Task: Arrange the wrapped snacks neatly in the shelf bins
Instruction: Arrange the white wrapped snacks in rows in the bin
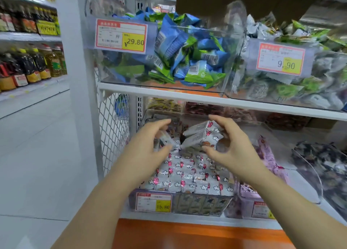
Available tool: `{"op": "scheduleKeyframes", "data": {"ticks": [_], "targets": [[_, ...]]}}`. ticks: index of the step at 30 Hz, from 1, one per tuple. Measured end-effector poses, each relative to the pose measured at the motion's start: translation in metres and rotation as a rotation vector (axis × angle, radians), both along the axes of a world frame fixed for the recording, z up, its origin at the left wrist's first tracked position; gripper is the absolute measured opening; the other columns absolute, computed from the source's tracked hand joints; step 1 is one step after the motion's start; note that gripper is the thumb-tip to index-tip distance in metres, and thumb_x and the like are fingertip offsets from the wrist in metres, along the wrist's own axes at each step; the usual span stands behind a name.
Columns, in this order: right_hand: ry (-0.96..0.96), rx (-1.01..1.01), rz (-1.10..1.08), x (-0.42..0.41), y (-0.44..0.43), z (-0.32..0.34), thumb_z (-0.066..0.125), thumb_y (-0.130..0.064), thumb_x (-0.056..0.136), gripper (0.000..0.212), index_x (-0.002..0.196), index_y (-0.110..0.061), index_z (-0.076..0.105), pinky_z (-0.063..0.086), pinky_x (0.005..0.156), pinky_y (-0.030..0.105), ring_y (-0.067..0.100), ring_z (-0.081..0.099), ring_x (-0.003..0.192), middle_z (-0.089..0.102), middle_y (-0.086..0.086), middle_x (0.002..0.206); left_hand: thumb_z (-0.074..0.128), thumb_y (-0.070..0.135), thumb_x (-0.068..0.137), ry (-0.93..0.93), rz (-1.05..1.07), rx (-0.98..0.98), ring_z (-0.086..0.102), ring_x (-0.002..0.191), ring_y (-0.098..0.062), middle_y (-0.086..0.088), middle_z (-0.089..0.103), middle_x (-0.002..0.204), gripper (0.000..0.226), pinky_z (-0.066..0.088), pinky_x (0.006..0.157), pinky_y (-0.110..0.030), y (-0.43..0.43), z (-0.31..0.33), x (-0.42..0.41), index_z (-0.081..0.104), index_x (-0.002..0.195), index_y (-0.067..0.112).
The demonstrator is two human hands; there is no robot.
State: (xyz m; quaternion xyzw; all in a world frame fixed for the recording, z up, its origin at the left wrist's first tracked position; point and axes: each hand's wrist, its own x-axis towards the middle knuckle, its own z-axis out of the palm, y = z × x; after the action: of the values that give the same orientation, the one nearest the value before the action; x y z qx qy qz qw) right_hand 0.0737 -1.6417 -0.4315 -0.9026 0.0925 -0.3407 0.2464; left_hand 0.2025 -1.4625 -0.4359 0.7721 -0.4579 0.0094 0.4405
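While the front of the low bin looks sorted, w/ white balloon-print snacks lying flat in tidy rows right up to the front wall, the back part isn't done. Pkts there sit tilted and jumbled, and a dark gap shows btwn the two hands. I'd judge this bin more than half done, w/ the rear rows left to fill and level. Other bins look untouched as far as I can tell. The purple packets to the right lean at odd angles, and the blue-green packets on the shelf above are heaped at random. So the task overall seems early.

The right hand grasps a small stack of approx two or three snacks, tilted, above the rear of the bin. Its fingertips curl over the stack's top edge and the thumb presses from beneath, so the stack sits btwn them. The left hand pinches a blurred packet btwn thumb below and curled fingers above; can't tell if it holds more than one. Both held lots hang just beside each other, not touching, over the jumbled rear zone and behind the neat rows.
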Motion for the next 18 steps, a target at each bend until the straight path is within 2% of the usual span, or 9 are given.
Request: {"op": "scheduleKeyframes", "data": {"ticks": [2, 4, 6, 8, 10, 13, 15, 18], "targets": [[0.027, -0.026, -0.094, 0.015, -0.013, -0.005, 0.074, -0.018, 0.077, 0.062, 0.132, -0.026, 0.045, 0.03, 0.094, 0.008, 0.004, 0.046, 0.109, 0.053, -0.004, 0.117, 0.059, 0.023, 0.089, -0.016, 0.122, -0.016, 0.04, 0.108, 0.005, 0.019, 0.044, 0.126, 0.05, 0.028, 0.093, -0.016, 0.006, -0.01, 0.013, 0.042, 0.135, 0.035], [0.084, -0.038, -0.124, 0.032, -0.026, -0.009, 0.071, -0.019, 0.079, 0.06, 0.133, -0.026, 0.045, 0.037, 0.095, 0.02, 0.013, 0.05, 0.112, 0.056, 0.004, 0.121, 0.059, 0.022, 0.089, -0.022, 0.183, 0.014, 0.043, 0.11, -0.002, 0.009, 0.048, 0.129, 0.044, 0.03, 0.095, -0.019, 0.009, -0.021, 0.022, 0.048, 0.131, 0.029], [0.137, -0.007, -0.094, 0.047, -0.038, -0.009, 0.07, -0.019, 0.08, 0.059, 0.132, -0.029, 0.044, 0.045, 0.094, 0.03, 0.014, 0.052, 0.112, 0.051, 0.002, 0.131, 0.058, 0.023, 0.089, -0.036, 0.197, 0.065, 0.044, 0.118, -0.01, 0.004, 0.048, 0.131, 0.041, 0.03, 0.098, -0.023, 0.009, -0.029, 0.028, 0.05, 0.13, 0.028], [0.252, 0.021, -0.074, 0.06, -0.048, -0.006, 0.071, -0.019, 0.08, 0.06, 0.131, -0.032, 0.042, 0.05, 0.083, 0.029, 0.011, 0.054, 0.101, 0.045, -0.001, 0.134, 0.058, 0.024, 0.089, -0.039, 0.188, 0.069, 0.042, 0.12, -0.01, 0.005, 0.045, 0.132, 0.041, 0.027, 0.099, -0.021, 0.008, -0.032, 0.032, 0.05, 0.129, 0.029], [0.415, 0.018, -0.047, 0.07, -0.057, -0.001, 0.071, -0.019, 0.079, 0.06, 0.13, -0.035, 0.042, 0.053, 0.077, 0.031, 0.017, 0.061, 0.089, 0.045, -0.003, 0.135, 0.058, 0.025, 0.09, -0.039, 0.183, 0.036, 0.04, 0.119, -0.006, 0.008, 0.043, 0.131, 0.04, 0.024, 0.098, -0.018, 0.008, -0.033, 0.035, 0.05, 0.129, 0.03], [0.612, -0.002, -0.011, 0.082, -0.07, 0.003, 0.071, -0.02, 0.076, 0.063, 0.132, -0.031, 0.043, 0.049, 0.09, 0.042, 0.025, 0.061, 0.101, 0.044, -0.004, 0.137, 0.057, 0.026, 0.09, -0.046, 0.179, 0.016, 0.036, 0.121, -0.005, 0.01, 0.043, 0.131, 0.039, 0.023, 0.101, -0.019, 0.008, -0.035, 0.037, 0.05, 0.129, 0.031], [0.701, 0.021, 0.005, 0.089, -0.074, 0.003, 0.072, -0.025, 0.075, 0.068, 0.135, -0.032, 0.041, 0.049, 0.092, 0.037, 0.019, 0.061, 0.103, 0.044, -0.007, 0.138, 0.056, 0.027, 0.09, -0.045, 0.179, 0.026, 0.035, 0.125, -0.007, 0.011, 0.042, 0.132, 0.039, 0.024, 0.105, -0.024, 0.006, -0.036, 0.038, 0.049, 0.129, 0.032], [0.83, 0.02, 0.053, 0.101, -0.08, 0.001, 0.075, -0.032, 0.073, 0.074, 0.138, -0.035, 0.04, 0.036, 0.107, 0.033, 0.012, 0.045, 0.126, 0.041, -0.01, 0.144, 0.056, 0.028, 0.09, -0.055, 0.166, 0.037, 0.033, 0.126, -0.007, 0.011, 0.044, 0.132, 0.039, 0.024, 0.106, -0.026, 0.005, -0.037, 0.039, 0.049, 0.129, 0.033]]}}
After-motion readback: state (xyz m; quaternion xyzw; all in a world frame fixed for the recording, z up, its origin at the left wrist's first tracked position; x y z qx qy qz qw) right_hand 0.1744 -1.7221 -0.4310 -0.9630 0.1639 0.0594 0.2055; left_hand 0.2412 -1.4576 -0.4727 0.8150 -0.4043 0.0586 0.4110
